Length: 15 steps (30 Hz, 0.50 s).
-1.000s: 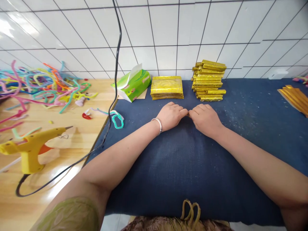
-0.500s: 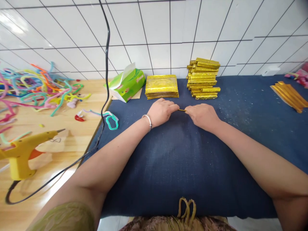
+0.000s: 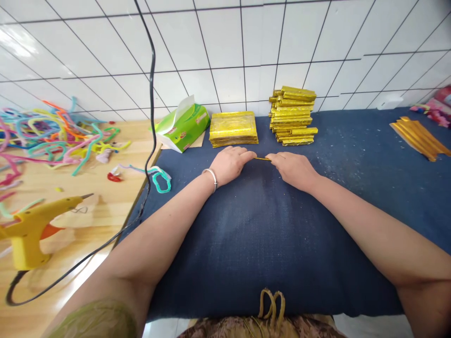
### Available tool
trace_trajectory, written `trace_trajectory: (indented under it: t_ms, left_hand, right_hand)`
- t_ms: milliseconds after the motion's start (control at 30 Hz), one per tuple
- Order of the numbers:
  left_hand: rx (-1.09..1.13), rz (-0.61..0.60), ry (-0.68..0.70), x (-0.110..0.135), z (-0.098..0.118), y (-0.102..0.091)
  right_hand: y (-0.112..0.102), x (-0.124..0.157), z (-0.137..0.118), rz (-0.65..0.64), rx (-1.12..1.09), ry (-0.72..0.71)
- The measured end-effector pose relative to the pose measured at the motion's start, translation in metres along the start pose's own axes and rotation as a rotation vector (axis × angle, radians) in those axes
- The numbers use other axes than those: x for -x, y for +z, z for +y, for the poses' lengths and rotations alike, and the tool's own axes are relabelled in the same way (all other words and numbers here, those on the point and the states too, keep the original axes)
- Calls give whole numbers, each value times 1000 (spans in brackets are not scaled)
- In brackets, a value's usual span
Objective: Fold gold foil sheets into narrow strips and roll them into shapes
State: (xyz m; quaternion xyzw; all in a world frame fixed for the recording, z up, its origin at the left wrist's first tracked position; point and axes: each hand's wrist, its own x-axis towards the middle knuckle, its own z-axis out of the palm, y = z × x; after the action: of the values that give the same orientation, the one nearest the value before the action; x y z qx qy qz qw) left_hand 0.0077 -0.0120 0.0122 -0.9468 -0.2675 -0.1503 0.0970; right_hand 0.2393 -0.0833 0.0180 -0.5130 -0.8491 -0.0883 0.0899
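My left hand (image 3: 230, 164) and my right hand (image 3: 293, 170) rest low over the dark blue cloth (image 3: 260, 244), fingers closed. Between them runs a thin strip of gold paper (image 3: 262, 159), pinched at both ends; most of it is hidden under the fingers. Just behind my left hand lies a flat stack of gold paper sheets (image 3: 233, 127). Beyond my right hand is a pile of folded gold paper pieces (image 3: 293, 115). A bracelet circles my left wrist.
A green tissue pack (image 3: 185, 126) lies at the back left. On the wooden table (image 3: 116, 197) are tangled pipe cleaners (image 3: 63, 136) and a yellow glue gun (image 3: 30, 230); its black cable (image 3: 152, 94) hangs beside my left arm. More folded gold strips (image 3: 419, 137) lie far right.
The gap between my hands has widened slightly, and more of the gold strip shows. The whole view has shifted a little.
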Motion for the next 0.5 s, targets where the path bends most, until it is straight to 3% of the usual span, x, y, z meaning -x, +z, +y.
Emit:
trace_trajectory:
  t_ms: [200, 500]
  left_hand:
    - [80, -17, -47, -1, -1, 1]
    - [31, -30, -174, 1, 2, -2]
  right_hand:
    - [-1, -1, 1, -11, 39, 103]
    - [1, -2, -2, 101, -43, 258]
